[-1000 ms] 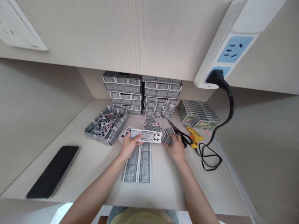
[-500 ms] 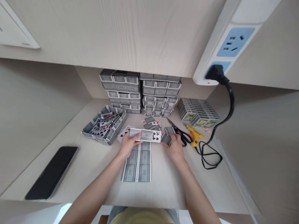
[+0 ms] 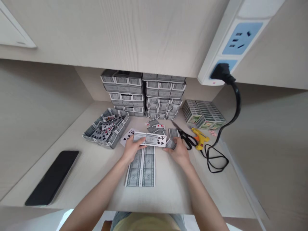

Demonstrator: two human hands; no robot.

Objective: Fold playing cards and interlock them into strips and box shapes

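Observation:
My left hand (image 3: 131,150) pinches the left part of a strip of joined playing cards (image 3: 151,139), mostly grey backs with a club face at its right end. My right hand (image 3: 180,152) grips a folded playing card (image 3: 170,144) just right of the strip's end. Below the strip, partly hidden by it, a panel of joined cards (image 3: 148,175) lies flat, backs up. Another card piece (image 3: 173,132) lies beyond my right fingers. Several loose folded cards (image 3: 153,122) are scattered behind the strip. A few face-up cards (image 3: 126,136) lie by my left hand.
A card-made tray (image 3: 110,144) with loose cards stands left. Stacked card boxes (image 3: 127,89) fill the back. At right are black scissors (image 3: 186,138), a yellow glue gun (image 3: 200,138) with its cord, and card packs (image 3: 204,114). A phone (image 3: 53,178) lies front left. A power strip (image 3: 243,35) hangs above.
My right hand has drawn the folded card slightly left and away from the card piece behind it, nearer the strip's end. My left hand and the strip stay nearly in place.

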